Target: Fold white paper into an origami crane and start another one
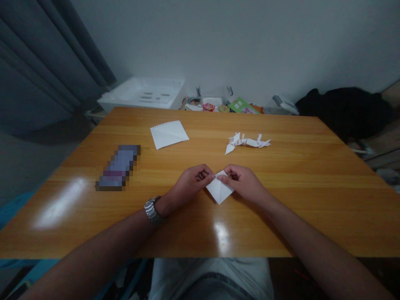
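Observation:
A small folded piece of white paper (219,192), diamond-shaped with a crease down its middle, is held just above the table between both hands. My left hand (194,182) pinches its upper left edge between thumb and curled fingers; a metal watch (153,211) circles that wrist. On the paper's upper right side, my right hand (242,180) grips it with the thumb on top and the fingers behind. Several folded white paper figures (248,142) stand in a cluster beyond my right hand. Past my left hand lies a flat white sheet (169,134) with a perforated edge.
The wooden table (312,200) spans the view. A blurred-out phone-like object (118,168) lies at the left. Behind the far edge are a white plastic tray (140,93), a green booklet (242,106) and small packets. Dark cloth (343,110) is heaped at the right.

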The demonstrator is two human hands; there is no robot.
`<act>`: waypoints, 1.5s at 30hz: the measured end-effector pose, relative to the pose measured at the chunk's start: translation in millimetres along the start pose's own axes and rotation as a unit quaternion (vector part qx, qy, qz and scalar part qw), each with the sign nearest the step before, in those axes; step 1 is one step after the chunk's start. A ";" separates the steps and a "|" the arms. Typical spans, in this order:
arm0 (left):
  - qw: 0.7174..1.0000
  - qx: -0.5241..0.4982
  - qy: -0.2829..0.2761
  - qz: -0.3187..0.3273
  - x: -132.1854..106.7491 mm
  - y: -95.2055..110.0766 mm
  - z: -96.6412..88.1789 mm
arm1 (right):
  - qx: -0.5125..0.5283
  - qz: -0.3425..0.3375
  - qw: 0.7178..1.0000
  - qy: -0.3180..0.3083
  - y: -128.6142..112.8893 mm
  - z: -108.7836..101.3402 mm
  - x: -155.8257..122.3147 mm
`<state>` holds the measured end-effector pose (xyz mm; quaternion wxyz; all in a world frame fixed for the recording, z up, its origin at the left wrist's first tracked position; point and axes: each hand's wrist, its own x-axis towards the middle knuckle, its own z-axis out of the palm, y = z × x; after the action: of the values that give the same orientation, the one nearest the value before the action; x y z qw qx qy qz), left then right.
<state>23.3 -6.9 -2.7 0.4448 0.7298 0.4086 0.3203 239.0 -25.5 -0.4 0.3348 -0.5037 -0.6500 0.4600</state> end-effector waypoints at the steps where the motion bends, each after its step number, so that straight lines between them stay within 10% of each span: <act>1: 1.000 0.001 0.000 0.000 0.2 0.2 -0.1 | -0.001 0.000 1.000 0.002 -0.3 0.3 -0.1; 15: 0.999 -0.006 0.040 -0.008 3.4 2.4 -3.4 | 0.023 0.018 0.999 -0.045 10.3 2.6 2.4; 32: 0.972 -0.196 -0.071 -0.112 0.0 0.7 5.6 | 0.025 -0.018 0.995 0.097 7.5 1.4 7.1; 45: 0.978 -0.183 -0.049 -0.083 -0.3 -11.0 11.4 | 0.112 -0.029 0.989 0.095 9.0 7.6 5.9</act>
<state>29.2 -8.5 -17.3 0.6158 0.6141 0.3798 0.3153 233.7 -21.2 -11.7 0.4626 -0.4853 -0.5742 0.4699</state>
